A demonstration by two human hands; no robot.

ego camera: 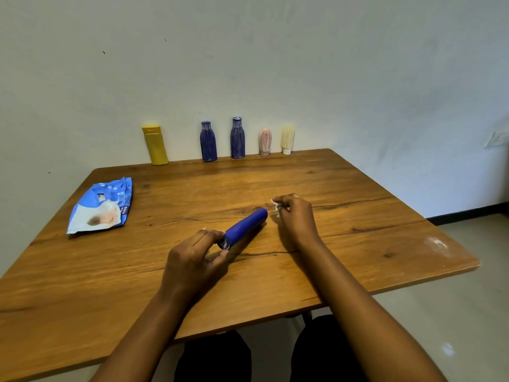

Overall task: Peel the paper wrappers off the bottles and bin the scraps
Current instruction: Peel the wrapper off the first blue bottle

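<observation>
Blue bottle [246, 225] lay on its side mid-table [358, 244]. Left hand [192, 260] pinched its near cap end; right hand [296, 216] just beyond the far end, fingers curled round a pale paper scrap [276, 206].

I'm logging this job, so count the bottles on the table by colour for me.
Blue bottles: 3
Yellow bottle: 1
Pink bottle: 1
Cream bottle: 1
Total: 6
</observation>
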